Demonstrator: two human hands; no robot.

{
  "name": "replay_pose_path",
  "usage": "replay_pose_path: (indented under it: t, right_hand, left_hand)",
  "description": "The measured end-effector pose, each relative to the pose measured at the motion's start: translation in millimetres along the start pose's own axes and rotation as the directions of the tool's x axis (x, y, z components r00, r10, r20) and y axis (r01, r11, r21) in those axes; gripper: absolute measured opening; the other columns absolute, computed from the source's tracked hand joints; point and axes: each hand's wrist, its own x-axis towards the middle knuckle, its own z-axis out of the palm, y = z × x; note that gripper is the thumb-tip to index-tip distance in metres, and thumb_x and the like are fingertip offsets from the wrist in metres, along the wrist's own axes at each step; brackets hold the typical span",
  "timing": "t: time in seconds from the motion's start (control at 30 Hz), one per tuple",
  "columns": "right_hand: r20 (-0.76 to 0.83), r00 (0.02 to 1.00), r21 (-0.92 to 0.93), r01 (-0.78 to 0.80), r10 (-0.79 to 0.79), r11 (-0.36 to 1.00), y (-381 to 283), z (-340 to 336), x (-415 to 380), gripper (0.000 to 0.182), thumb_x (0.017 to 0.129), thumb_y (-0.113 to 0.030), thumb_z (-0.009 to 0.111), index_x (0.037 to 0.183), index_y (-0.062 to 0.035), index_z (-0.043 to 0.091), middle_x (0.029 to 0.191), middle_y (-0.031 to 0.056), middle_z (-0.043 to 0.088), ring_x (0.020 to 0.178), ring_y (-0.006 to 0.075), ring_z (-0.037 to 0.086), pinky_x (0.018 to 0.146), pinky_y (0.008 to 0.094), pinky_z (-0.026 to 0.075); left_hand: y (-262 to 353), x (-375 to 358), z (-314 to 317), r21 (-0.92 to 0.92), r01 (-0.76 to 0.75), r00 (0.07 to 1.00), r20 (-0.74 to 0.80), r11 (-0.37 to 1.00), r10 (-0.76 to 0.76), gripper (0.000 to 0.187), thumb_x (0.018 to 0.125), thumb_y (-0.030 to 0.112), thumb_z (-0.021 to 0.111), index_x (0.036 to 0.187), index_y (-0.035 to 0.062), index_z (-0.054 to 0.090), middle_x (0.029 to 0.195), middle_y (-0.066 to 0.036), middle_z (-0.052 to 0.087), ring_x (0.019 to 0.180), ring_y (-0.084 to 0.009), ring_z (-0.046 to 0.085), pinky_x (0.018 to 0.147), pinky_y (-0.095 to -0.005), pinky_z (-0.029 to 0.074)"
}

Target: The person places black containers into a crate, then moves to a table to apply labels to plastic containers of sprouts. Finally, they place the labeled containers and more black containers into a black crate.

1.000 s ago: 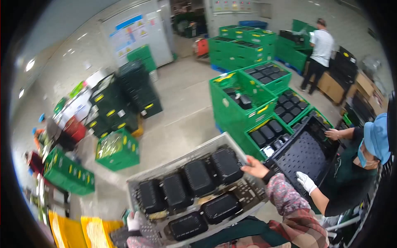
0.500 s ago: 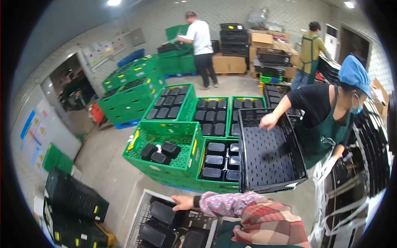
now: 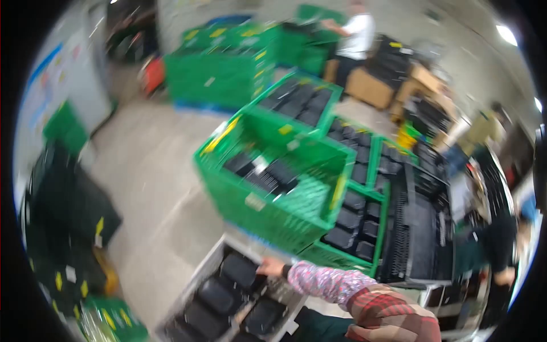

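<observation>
My right hand (image 3: 271, 266), in a floral sleeve with a dark cuff, is at the right edge of a black container (image 3: 240, 270), its fingers closed against the edge. That container lies in a grey crate (image 3: 289, 301) at the bottom, among several others like it. A small skin-toned patch shows between the containers, too blurred to identify. My left hand cannot be made out. Beyond the grey crate stands a green crate (image 3: 256, 202) with a few black containers (image 3: 279, 174) inside.
More green crates (image 3: 353, 263) with black containers stand behind and right, beside a large black crate (image 3: 421, 228). Dark crates (image 3: 68, 194) are at the left. A co-worker (image 3: 490, 245) is at the right; other people (image 3: 356, 37) are farther back. Floor (image 3: 154, 171) shows left of the crates.
The view has swung and tilted, blurring the frame. The co-worker at the right appears farther toward the edge, one hand no longer over the black crate. My right hand remains at the black container.
</observation>
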Motion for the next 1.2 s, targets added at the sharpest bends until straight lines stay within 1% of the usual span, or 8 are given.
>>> replay_pose_path:
  t: [0.2,0.23,0.37,0.4,0.7,0.83,1.07,1.2]
  right_hand:
    - [-0.141,0.941,0.345,-0.245,0.308,0.906,79,98,128,0.026,0.077,-0.028,0.076,0.070,-0.0088,0.059,0.059,0.0003,0.055,0.050,0.0103,0.050,0.047,0.0271,0.041]
    - [-0.153,0.933,0.334,-0.261,0.325,0.906,106,113,158,0.027,0.077,-0.027,0.076,0.069,-0.0092,0.058,0.060,0.0005,0.055,0.050,0.0098,0.050,0.047,0.0266,0.040]
    - [-0.214,0.939,0.345,-0.184,0.268,0.921,163,157,229,0.032,0.079,-0.027,0.074,0.067,-0.0118,0.049,0.061,-0.0018,0.051,0.050,0.0085,0.047,0.047,0.0251,0.037]
    - [-0.222,0.945,0.398,-0.138,0.241,0.907,182,174,254,0.033,0.079,-0.027,0.074,0.067,-0.0126,0.047,0.060,-0.0031,0.048,0.051,0.0082,0.047,0.047,0.0247,0.037]
    - [-0.136,0.989,-0.129,0.046,-0.064,0.990,203,265,349,0.075,0.079,-0.031,0.070,0.135,0.0059,0.037,0.135,0.0253,0.043,0.128,0.0352,0.038,0.106,0.0404,0.030]
    - [-0.112,0.978,-0.475,0.102,-0.175,0.874,216,258,296,0.076,0.080,-0.030,0.068,0.138,0.0045,0.032,0.137,0.0280,0.038,0.130,0.0405,0.035,0.109,0.0436,0.028]
    - [0.538,0.818,-0.600,0.201,0.204,0.774,276,218,98,0.048,0.088,-0.024,0.057,0.127,0.0033,0.048,0.104,0.0199,0.064,0.095,0.0280,0.063,0.086,0.0348,0.050]
    - [0.703,0.689,-0.269,0.028,0.177,0.963,166,187,-30,0.038,0.082,-0.007,0.064,0.118,0.0045,0.055,0.084,0.0106,0.065,0.070,0.0173,0.063,0.064,0.0292,0.051]
  left_hand:
    - [-134,114,-44,-0.288,0.188,0.964,-0.129,0.939,-0.233,0.010,0.082,0.005,0.062,0.093,0.0066,0.062,0.063,-0.007,0.057,0.051,-0.0188,0.057,0.043,-0.0301,0.044]
    - [-146,141,-51,-0.539,0.336,0.942,0.195,0.772,-0.274,0.008,0.081,0.004,0.061,0.089,0.0067,0.062,0.061,-0.005,0.056,0.047,-0.0169,0.055,0.040,-0.0286,0.041]
    - [-192,203,-14,0.033,-0.039,0.995,-0.091,0.999,0.042,0.007,0.081,0.009,0.055,0.076,0.0099,0.060,0.063,0.000,0.054,0.054,-0.0128,0.054,0.046,-0.0290,0.042]
    - [-191,218,6,-0.294,0.110,0.968,-0.183,0.950,-0.169,0.009,0.083,0.009,0.054,0.076,0.0100,0.060,0.064,0.001,0.054,0.055,-0.0121,0.055,0.047,-0.0276,0.043]
    - [-313,380,49,-0.246,0.070,0.989,-0.106,0.967,-0.099,0.052,0.083,0.005,0.064,0.131,-0.0003,0.045,0.113,-0.008,0.059,0.098,-0.0151,0.057,0.084,-0.0272,0.046]
    - [-277,303,67,0.225,-0.071,0.901,-0.404,0.972,0.159,0.052,0.085,0.007,0.059,0.134,-0.0029,0.044,0.098,-0.010,0.064,0.084,-0.0170,0.059,0.077,-0.0292,0.049]
    - [-356,89,82,0.677,-0.256,0.950,0.307,0.690,0.051,0.032,0.092,0.034,0.048,0.103,0.0107,0.066,0.106,-0.009,0.066,0.096,-0.0278,0.061,0.084,-0.0415,0.047]
    - [-284,-100,109,0.258,0.144,0.989,-0.002,0.955,-0.149,0.030,0.086,0.029,0.054,0.102,0.0083,0.068,0.097,-0.020,0.066,0.095,-0.0319,0.063,0.084,-0.0355,0.049]
